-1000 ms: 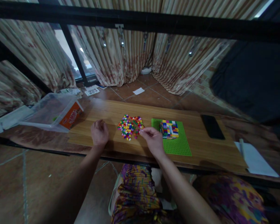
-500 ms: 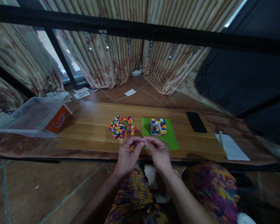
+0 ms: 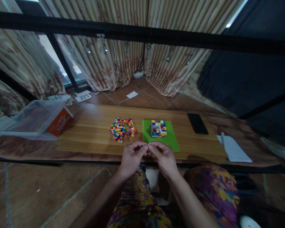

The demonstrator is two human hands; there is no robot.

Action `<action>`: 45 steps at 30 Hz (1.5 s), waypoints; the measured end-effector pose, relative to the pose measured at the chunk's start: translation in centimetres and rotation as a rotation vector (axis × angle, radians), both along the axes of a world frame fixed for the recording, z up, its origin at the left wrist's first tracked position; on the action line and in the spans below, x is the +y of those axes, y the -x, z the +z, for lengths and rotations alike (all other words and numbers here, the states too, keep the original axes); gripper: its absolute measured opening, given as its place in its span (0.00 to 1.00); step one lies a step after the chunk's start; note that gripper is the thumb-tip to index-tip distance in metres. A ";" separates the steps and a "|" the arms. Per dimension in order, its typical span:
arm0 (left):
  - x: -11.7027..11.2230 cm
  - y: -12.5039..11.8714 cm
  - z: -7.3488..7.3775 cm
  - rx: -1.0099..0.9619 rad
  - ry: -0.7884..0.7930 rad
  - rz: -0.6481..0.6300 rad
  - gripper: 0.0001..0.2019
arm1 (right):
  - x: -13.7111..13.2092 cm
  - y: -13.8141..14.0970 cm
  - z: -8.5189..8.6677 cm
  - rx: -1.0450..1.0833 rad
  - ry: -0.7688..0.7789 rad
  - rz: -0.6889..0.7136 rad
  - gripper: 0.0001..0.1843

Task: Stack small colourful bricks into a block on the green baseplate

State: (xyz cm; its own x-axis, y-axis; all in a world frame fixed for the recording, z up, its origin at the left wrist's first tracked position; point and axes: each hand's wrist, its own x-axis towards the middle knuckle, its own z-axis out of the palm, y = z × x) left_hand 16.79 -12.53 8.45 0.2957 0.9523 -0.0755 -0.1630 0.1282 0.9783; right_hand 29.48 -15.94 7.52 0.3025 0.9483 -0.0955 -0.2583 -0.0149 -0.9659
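My left hand (image 3: 132,159) and my right hand (image 3: 165,159) meet fingertip to fingertip just above the table's near edge. Both are pinched closed on a tiny building brick, now almost wholly covered by the fingers; half a second ago it showed whitish-pink. Just beyond my right hand lies a green studded baseplate (image 3: 173,139). On it stands a block-shaped stack of multicoloured bricks (image 3: 158,129), with an opening or lighter area in its top. Farther left, beyond my left hand, loose small bricks (image 3: 118,129) of many colours form a spread-out pile.
A clear plastic bin (image 3: 35,122) with an orange label stands at the table's left end. On the right are a black phone (image 3: 198,123) and white paper (image 3: 235,148) with a pen-like object on it. A dark metal bar (image 3: 142,31) crosses above, before curtains.
My fingertips have closed further together and sunk slightly, so the small brick between them is hidden. The view has shifted a little; the pile and the stack look unchanged.
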 end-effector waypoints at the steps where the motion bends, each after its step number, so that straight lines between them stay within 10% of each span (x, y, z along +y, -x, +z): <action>1: 0.0 0.0 0.0 -0.011 0.017 -0.019 0.09 | -0.1 -0.1 0.0 0.022 0.012 0.007 0.10; 6: 0.3 0.2 -0.5 0.031 0.062 -0.065 0.12 | 0.3 -1.6 -0.5 0.088 0.071 -0.046 0.13; 11: 0.9 1.6 -2.2 0.136 0.084 0.052 0.13 | 3.7 -6.3 -0.8 -0.296 -0.012 -0.317 0.12; 23: 1.3 2.8 -4.8 0.224 0.093 0.097 0.11 | 9.5 -9.0 -1.3 -1.411 -0.081 -0.056 0.13; 45: 1.5 3.0 -5.5 0.256 0.079 0.085 0.11 | 9.2 -9.5 -2.2 -1.312 -0.106 -0.220 0.13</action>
